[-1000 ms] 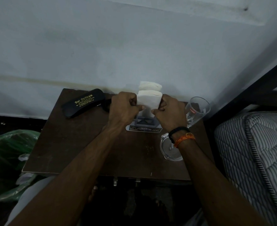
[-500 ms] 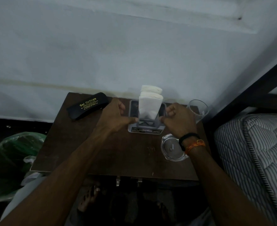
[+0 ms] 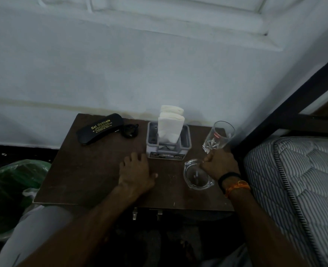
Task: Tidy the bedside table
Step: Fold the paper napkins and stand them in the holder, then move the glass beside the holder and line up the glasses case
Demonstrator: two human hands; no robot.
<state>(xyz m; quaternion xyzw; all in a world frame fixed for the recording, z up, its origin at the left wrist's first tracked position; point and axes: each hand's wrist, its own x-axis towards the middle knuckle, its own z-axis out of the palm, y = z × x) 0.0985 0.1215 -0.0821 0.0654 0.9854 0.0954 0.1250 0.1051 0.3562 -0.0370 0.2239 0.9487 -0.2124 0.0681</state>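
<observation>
Since the earlier frame both hands have let go of the napkin holder (image 3: 168, 140) and drawn back toward the near edge of the desk (image 3: 86, 176). The holder now stands free by the wall, with white napkins (image 3: 170, 126) upright in it.

Going left to right: a green bin bag (image 3: 14, 182) sits on the floor beside the desk. A black spectacle case (image 3: 99, 128) lies at the far left corner, well beyond the left fingers, with a small dark object (image 3: 130, 130) just beside it. The left hand (image 3: 137, 173) rests palm down on the desk, its fingers (image 3: 134, 158) loosely spread and relaxed, holding nothing, their tips just short of the holder's front left corner. A glass ashtray (image 3: 197, 174) lies between the two hands, touching or nearly touching the right hand (image 3: 220, 163). The right fingers (image 3: 207, 160) are curled inward; whether they pinch anything cannot be told. An empty drinking glass (image 3: 218, 136) stands just beyond them. A striped mattress (image 3: 298, 189) lies at the far right.
</observation>
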